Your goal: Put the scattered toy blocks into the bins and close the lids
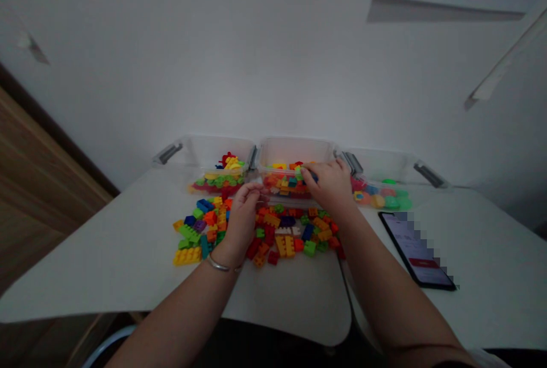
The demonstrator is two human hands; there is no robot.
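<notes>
Plastic building bricks (269, 234) lie in a loose, mixed-colour heap on the white desk (119, 254), just in front of three clear containers standing side by side against the wall. More bricks sit inside the middle container (299, 148); the left container (205, 148) and the right container (380, 160) also have colourful pieces in the bottom. My right hand (331, 183) is bent over the front rim of the middle container, thumb and forefinger close to a lime-green brick (298, 172); whether I am pinching it or it merely lies behind them, I cannot tell. My left hand (243, 211), with a bracelet (217, 265) at the wrist, is above the heap with the fingers curled together, and I cannot make out anything between them. To work well here, I judge, I should keep the right fingertips inside the opening and the wrist above the rim, so that I neither tip the container nor knock a brick over its edge. My left fingers would do best taking bricks from the top of the heap, with a light pinch across the sides, since raking through would scatter the outer ones, like the yellow brick (187, 256) at the near left corner.
</notes>
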